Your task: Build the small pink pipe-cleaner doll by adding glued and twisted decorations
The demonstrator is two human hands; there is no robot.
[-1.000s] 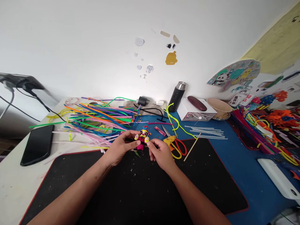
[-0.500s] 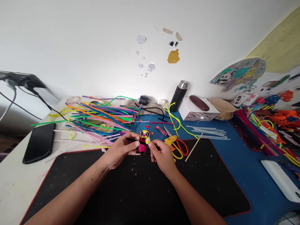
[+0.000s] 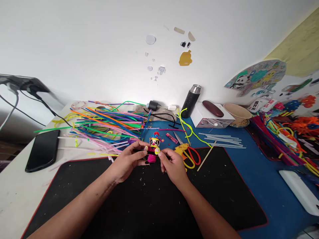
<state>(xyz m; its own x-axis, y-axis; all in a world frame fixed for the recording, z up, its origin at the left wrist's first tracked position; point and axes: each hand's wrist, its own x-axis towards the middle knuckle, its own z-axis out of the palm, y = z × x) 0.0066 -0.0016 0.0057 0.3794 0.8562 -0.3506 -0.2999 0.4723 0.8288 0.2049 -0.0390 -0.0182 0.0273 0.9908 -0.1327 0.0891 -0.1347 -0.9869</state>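
A small pipe-cleaner figure (image 3: 154,147) with a pink body, yellow face and red-and-blue top is held upright above the far edge of the black mat (image 3: 149,199). My left hand (image 3: 128,161) pinches its left side with curled fingers. From the right, my right hand (image 3: 173,164) grips the figure's yellow arm between thumb and fingers. Both hands are closed on it.
A heap of coloured pipe cleaners (image 3: 104,127) lies behind my left hand. Scissors (image 3: 188,154) and a wooden stick (image 3: 205,156) lie right of my hands. A phone (image 3: 42,149), black flask (image 3: 190,101), white box (image 3: 211,118), bowl (image 3: 236,113) and more craft pieces (image 3: 286,132) are around.
The hands and figure stay almost still; the figure has turned slightly upright. The view has shifted a little.
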